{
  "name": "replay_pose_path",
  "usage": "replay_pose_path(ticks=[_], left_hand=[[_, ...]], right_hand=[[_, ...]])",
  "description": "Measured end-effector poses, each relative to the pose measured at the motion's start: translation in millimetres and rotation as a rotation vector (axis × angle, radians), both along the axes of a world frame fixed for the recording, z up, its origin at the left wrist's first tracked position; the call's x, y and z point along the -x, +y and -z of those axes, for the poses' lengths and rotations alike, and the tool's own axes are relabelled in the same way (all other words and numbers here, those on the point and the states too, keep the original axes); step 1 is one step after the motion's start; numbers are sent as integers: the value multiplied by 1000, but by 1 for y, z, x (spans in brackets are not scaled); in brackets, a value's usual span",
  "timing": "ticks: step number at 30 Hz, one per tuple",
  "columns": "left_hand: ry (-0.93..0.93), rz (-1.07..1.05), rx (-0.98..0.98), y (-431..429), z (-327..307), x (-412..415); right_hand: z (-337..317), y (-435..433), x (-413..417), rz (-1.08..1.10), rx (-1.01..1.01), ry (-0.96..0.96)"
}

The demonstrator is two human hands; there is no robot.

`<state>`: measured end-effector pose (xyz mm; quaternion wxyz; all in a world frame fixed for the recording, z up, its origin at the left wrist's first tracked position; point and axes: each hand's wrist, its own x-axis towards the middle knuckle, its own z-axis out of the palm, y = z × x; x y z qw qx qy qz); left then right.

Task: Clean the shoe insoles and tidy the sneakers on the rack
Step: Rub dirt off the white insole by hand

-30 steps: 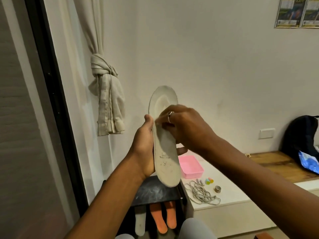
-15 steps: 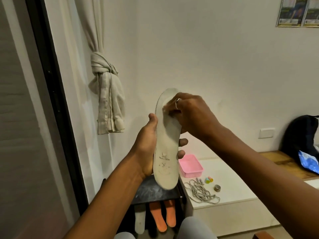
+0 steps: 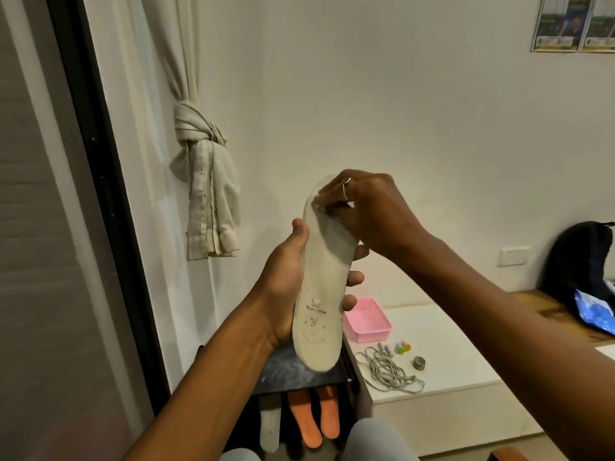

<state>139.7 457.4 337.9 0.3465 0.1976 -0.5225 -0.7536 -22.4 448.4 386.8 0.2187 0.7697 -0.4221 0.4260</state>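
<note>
A white insole (image 3: 321,301) stands upright in front of me, heel end down, with small print near the heel. My left hand (image 3: 286,277) grips it from behind at mid-length, thumb on its left edge and fingertips showing on its right edge. My right hand (image 3: 369,211), wearing a ring, presses a small white wipe (image 3: 324,207) against the insole's toe end with curled fingers. Below, on the dark shoe rack (image 3: 299,371), two orange insoles (image 3: 316,414) and one white insole (image 3: 269,427) lean on a lower shelf.
A pink tray (image 3: 366,319), a coil of grey laces (image 3: 387,371), small coloured bits (image 3: 402,347) and a metal ring (image 3: 418,363) lie on the white bench (image 3: 459,331). A dark backpack (image 3: 579,261) stands at the far right. A knotted curtain (image 3: 206,191) hangs at left.
My right hand has slid with the wipe up the insole, from mid-length to the toe end. The left hand's grip has stayed the same.
</note>
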Motion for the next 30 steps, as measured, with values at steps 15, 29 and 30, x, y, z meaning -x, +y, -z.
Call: replay_pose_path(ticks=[15,29,30], left_hand=[[34,-53,42,-6,-4,-7],[66,-92,70,-6,-7,-11],[57,-83,84,-5,-7,-11]], right_hand=[[12,11,-14,-91,-55,60],[15,22,-18,-96,-81,262],[10,17,-12,-57,-45,270]])
